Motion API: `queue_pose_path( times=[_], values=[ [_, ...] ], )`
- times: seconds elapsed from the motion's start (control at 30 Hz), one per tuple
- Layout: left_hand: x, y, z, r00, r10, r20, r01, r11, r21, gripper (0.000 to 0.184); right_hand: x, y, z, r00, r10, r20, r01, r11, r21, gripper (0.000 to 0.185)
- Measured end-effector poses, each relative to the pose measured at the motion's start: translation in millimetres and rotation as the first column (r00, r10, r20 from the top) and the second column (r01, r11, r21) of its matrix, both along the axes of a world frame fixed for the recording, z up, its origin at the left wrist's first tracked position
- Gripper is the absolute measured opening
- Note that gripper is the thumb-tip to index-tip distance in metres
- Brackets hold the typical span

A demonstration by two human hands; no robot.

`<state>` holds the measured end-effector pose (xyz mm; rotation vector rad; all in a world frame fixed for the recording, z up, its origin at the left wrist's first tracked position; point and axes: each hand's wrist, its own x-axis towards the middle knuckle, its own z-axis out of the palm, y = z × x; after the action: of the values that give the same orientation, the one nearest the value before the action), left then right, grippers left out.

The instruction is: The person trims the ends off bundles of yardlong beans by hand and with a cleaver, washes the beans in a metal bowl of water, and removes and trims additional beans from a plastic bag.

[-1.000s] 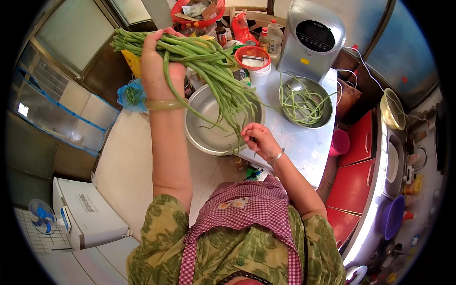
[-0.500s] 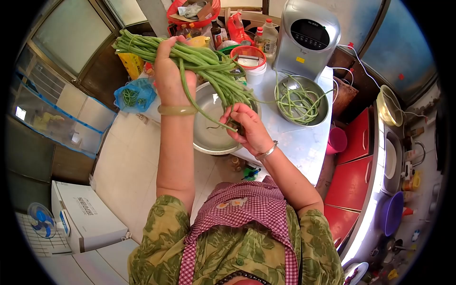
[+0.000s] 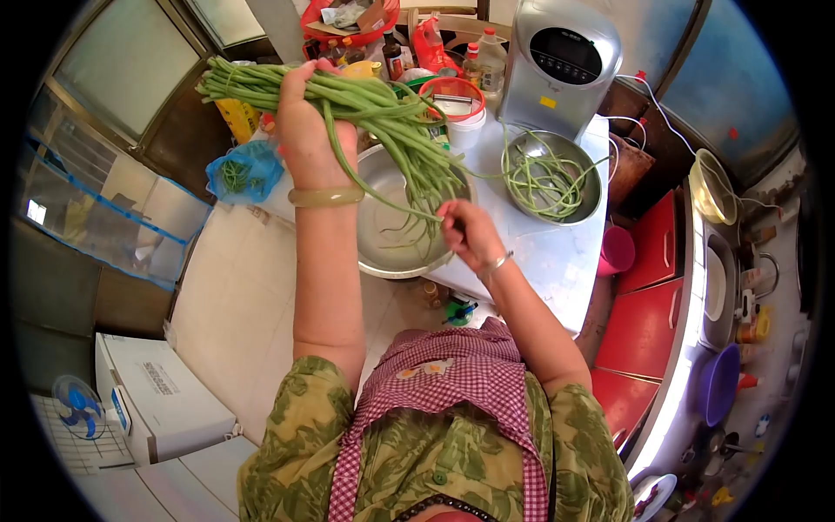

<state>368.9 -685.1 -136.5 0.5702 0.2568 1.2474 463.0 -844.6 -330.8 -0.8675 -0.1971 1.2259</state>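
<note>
The left hand (image 3: 315, 130) is gripping a thick bunch of long green beans (image 3: 374, 94), with the fingers closing around it from behind. The bunch is lying raised and aslant in front of the person, above the table (image 3: 522, 261). The beans are looking slim, smooth and fresh green, some paler along the side where the light is falling. On the left, their ends are sticking out past the hand, rather close together; on the right, they are bending downward and spreading into a loose fringe — thin, a little wavy, with some tips curling. One bean is leaving the others and running in a long bow past the wrist. The lower ends are hanging over the metal basin (image 3: 376, 242); whether they are touching it, I cannot tell.

The right hand (image 3: 470, 235) is closed, the thumb and the fingers coming together just beside the lower end of this bowed bean. If it is pinching the tip, the picture is not showing clearly.

To the right, more loose beans (image 3: 546, 184) are lying in tangled loops inside a metal bowl (image 3: 596, 205), which is standing on the table near a silver machine (image 3: 557, 109).
</note>
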Motion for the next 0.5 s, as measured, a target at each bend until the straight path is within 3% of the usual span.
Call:
queue_pose_path(
  times=[0.07,0.17,0.2,0.3,0.5],
  values=[
    [0.5,-5.5,6.9,0.998,0.042,0.037,-0.042,0.999,0.018,0.010,-19.7,-6.1,-16.8,0.988,0.124,0.097,-0.119,0.991,-0.056,0.019],
    [2.9,-13.5,11.1,1.000,0.022,0.003,-0.023,0.997,0.071,0.012,-30.9,12.8,-34.1,0.985,0.170,-0.028,-0.170,0.985,-0.018,0.023],
    [4.3,-14.5,11.3,1.000,0.005,0.008,-0.006,0.997,0.072,0.012,-30.3,19.2,-30.7,0.976,0.186,-0.113,-0.176,0.981,0.086,0.027],
    [4.8,-16.9,10.0,0.999,-0.035,0.033,0.032,0.997,0.075,0.015,-25.9,29.4,-12.7,0.980,0.178,-0.094,-0.145,0.949,0.279,0.029],
    [2.4,-6.2,21.4,0.996,-0.066,0.065,0.051,0.976,0.210,0.019,-5.3,17.0,22.4,0.962,0.158,0.221,-0.201,0.962,0.184,0.021]
  ],
)
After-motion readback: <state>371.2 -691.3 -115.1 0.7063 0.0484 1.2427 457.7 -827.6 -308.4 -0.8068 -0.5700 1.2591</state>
